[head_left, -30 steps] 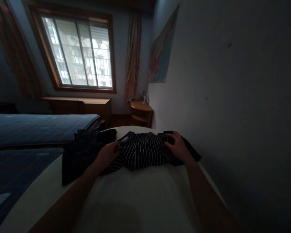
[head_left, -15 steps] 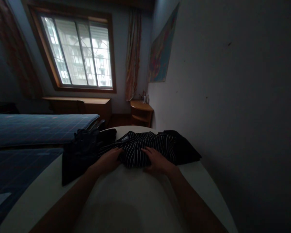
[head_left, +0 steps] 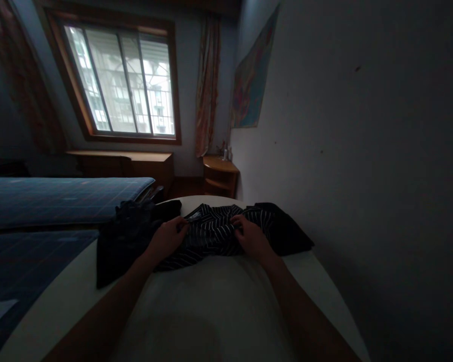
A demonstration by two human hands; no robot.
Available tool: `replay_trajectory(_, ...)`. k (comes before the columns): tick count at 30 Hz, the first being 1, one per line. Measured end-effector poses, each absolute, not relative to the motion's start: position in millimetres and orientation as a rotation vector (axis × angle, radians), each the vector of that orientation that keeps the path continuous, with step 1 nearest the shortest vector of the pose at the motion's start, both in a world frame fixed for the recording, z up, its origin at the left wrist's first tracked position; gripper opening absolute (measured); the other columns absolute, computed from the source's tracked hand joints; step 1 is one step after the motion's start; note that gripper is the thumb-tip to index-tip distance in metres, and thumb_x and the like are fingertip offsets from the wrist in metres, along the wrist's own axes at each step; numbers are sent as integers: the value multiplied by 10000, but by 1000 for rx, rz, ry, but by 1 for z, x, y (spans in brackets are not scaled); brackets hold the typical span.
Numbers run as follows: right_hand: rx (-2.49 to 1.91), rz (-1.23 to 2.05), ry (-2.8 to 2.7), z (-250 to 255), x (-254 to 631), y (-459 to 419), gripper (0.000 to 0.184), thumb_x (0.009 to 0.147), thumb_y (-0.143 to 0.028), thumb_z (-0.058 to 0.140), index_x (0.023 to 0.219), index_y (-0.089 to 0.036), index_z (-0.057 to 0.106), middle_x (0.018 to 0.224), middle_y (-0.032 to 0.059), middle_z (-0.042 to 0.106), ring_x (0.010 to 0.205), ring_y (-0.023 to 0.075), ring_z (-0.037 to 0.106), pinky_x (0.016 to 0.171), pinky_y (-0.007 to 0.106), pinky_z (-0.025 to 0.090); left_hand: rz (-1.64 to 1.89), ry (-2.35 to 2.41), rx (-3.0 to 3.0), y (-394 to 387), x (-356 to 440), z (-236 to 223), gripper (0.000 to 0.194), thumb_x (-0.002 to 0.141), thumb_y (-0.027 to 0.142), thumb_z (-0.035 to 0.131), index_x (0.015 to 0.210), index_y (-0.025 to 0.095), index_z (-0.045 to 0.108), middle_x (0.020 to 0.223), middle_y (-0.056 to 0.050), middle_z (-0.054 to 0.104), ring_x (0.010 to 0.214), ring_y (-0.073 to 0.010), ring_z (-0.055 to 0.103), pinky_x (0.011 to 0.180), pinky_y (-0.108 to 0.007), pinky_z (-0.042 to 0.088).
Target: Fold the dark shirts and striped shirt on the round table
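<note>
half a second on from the near edge, my left hand [head_left: 169,235] and right hand [head_left: 250,236] are farther up the striped garment [head_left: 211,234], fingertips seemingly pinched on it. it lies across the white table's [head_left: 196,296] far part, ruffled; i judge it unsettled.

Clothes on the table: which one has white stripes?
The middle garment, with left hand and right hand on it; the dark cloth at left and black cloth at right show no stripes.

Dark clothes [head_left: 207,240] on pale table [head_left: 207,306]
</note>
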State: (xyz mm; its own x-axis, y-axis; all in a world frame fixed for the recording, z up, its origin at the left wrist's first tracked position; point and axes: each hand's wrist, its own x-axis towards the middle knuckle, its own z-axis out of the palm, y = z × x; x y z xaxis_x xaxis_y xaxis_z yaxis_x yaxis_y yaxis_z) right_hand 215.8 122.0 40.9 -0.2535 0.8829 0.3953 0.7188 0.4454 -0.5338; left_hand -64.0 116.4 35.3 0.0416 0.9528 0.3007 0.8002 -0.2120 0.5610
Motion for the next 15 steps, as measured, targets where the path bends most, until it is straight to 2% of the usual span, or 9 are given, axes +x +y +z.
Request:
replay_trajectory(3,-1382,297,-2017,43,215,122,258,958,-188,466,1186,-214,584,1010,66,728,935,201,693,820,291,466,856,1609,2166,112,-60,35,252,899,378,486,956,200,656,896,-44,728,811,-213,681,729,-295,469)
replay_trajectory(6,-1410,289,-2027,46,215,121,231,979,-233,455,1145,-225,616,1021,67,733,961,212,692,839,301,462,652,1394,2240,102,-54,36,284,881,424,541,1025,204,646,931,-36,724,836,-210,680,748,-298,493)
replay_trajectory(10,-1388,318,-2004,51,213,119,219,967,-239,476,1113,-227,640,1063,61,731,990,209,683,882,309,460,466,1317,2357,90,-45,35,539,776,467,689,1243,219,583,1229,-76,653,1094,-266,628,949,-368,477)
replay_trajectory(15,-1320,331,-1980,64,209,112,246,991,-325,446,1076,-217,650,997,65,736,932,217,686,821,314,462,592,1464,2511,88,-35,27,710,772,430,690,1401,218,438,1439,-112,476,1288,-316,499,1058,-431,417)
